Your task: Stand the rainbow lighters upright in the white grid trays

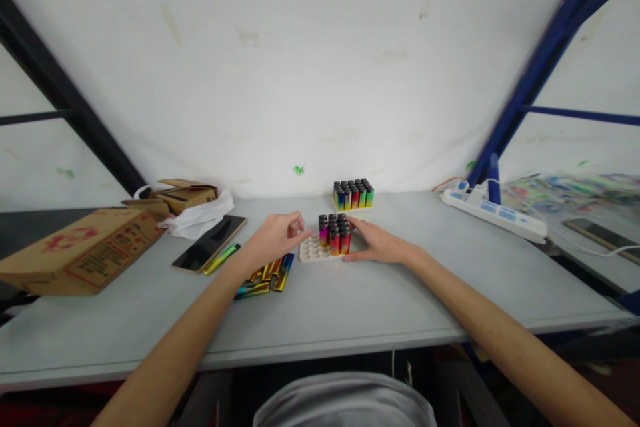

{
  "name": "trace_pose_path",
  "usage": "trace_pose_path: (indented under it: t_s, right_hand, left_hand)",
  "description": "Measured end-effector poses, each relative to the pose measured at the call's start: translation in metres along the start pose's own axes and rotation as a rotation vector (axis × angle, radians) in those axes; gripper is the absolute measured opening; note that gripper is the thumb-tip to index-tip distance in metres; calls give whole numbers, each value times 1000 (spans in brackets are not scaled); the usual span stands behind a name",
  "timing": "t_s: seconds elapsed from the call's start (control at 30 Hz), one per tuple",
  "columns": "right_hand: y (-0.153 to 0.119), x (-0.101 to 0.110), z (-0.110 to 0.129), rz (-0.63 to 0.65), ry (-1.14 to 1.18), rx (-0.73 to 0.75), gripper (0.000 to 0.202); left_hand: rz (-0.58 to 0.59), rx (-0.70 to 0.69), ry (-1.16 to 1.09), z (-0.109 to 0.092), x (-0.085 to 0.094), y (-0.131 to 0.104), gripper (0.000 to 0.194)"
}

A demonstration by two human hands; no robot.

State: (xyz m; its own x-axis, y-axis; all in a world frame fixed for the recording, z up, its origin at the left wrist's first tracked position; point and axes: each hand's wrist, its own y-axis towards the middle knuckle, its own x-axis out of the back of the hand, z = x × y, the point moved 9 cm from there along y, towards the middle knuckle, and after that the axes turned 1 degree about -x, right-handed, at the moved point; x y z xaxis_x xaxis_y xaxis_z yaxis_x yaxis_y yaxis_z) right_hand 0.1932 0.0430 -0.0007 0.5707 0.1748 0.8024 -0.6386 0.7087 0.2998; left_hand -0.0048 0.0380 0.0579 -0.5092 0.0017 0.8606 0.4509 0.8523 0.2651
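A white tray with round holes point(312, 250) lies mid-table, its right part holding several upright black-topped lighters point(335, 240) in pink, red and purple. My right hand point(375, 241) rests at the tray's right side, thumb and fingers spread around the edge of the lighters. At the tray's left, my left hand point(281, 233) hovers with its fingers bent and thumb apart, nothing visible between them. Several shiny gold and blue wraps point(283, 272) lie loose beneath and beside my left wrist. Farther back stands a second tray, filled with upright multicoloured lighters point(354, 195).
Left of the wraps are a dark phone point(210, 242), a white plastic bag point(200, 215) and a cardboard box point(83, 250). A white power strip point(494, 215) with cables lies at the right, near a blue metal frame point(530, 73) and another phone point(603, 239).
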Motion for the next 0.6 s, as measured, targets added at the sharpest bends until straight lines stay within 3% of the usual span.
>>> trace_pose_path:
  t_s: [0.1,0.27,0.5,0.6]
  right_hand:
    - [0,0,-2,2,10,-24,105]
    - [0,1,-2,-2,14,-34,105]
    - [0,0,-3,2,-6,-22,106]
    - [-1,0,-3,-4,-2,-14,106]
  left_hand:
    - [142,37,202,12,4,-4,38]
    - [393,86,158,27,-13,-17,34]
    - [402,10,184,23,-22,-17,32]
    - [344,-22,96,16,-14,-11,34]
